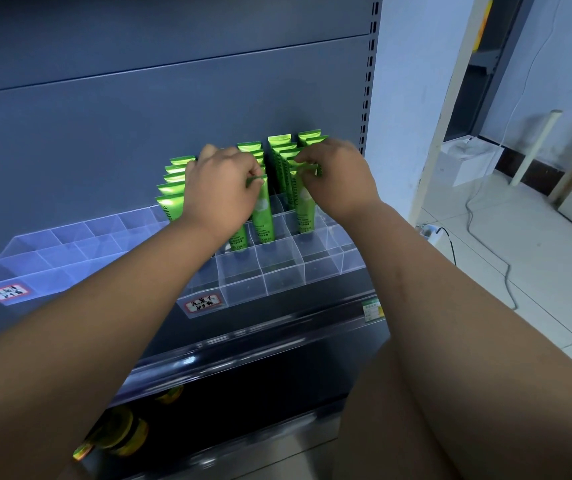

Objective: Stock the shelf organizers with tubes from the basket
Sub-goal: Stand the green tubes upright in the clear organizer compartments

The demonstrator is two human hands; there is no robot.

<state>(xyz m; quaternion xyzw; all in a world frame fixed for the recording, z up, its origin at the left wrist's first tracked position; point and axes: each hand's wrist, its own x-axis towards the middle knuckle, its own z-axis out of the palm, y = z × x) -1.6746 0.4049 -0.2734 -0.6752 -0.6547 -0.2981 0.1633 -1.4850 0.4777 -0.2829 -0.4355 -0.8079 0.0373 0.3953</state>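
Fingertips of the left hand (222, 192) pinch the crimped top of a glossy green plastic tube (263, 216). The right hand (341, 183) seemingly pinches a second green tube (306, 211). Both tubes stand in compartments of the clear acrylic divided organizer (277, 271).

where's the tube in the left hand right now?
Head view, centre: the tube stands in the right-hand clear organizer, pinched at its top by the left hand.

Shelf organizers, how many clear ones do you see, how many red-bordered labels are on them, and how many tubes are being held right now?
Clear organizers: 2
Red-bordered labels: 2
Held tubes: 2
Total: 6
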